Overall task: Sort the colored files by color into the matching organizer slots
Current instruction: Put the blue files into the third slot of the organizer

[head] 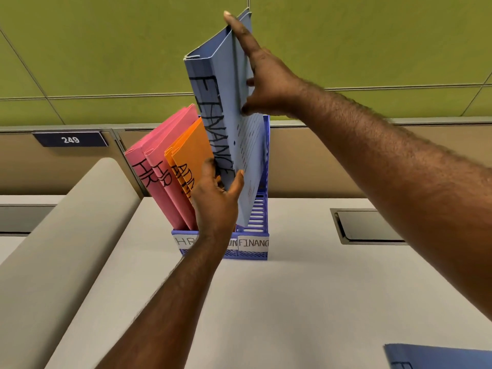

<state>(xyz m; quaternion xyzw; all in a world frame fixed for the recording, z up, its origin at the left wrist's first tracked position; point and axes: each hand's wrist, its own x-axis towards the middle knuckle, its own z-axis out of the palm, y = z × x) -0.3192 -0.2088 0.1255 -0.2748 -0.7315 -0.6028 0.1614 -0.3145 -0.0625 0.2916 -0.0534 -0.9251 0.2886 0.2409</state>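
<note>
Grey desk [306, 302] lies under everything, with another blue file [439, 356] at its near corner. Further on, the left hand [215, 193] pinches the lower edge of the blue FINANCE file [221, 113], and the right hand [262, 73] clamps its top. It stands half inside the organizer [255, 249], in the right slot. I think it should go straight down, clear of the orange files [190, 153] and pink files [157, 161].

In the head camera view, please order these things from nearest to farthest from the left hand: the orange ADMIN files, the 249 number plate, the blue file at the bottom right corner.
Measured from the left hand:
1. Orange ADMIN files, touching it, just to its left in the organizer.
2. 249 number plate, up and to the left on the partition.
3. Blue file, at the bottom right corner on the desk.
</note>
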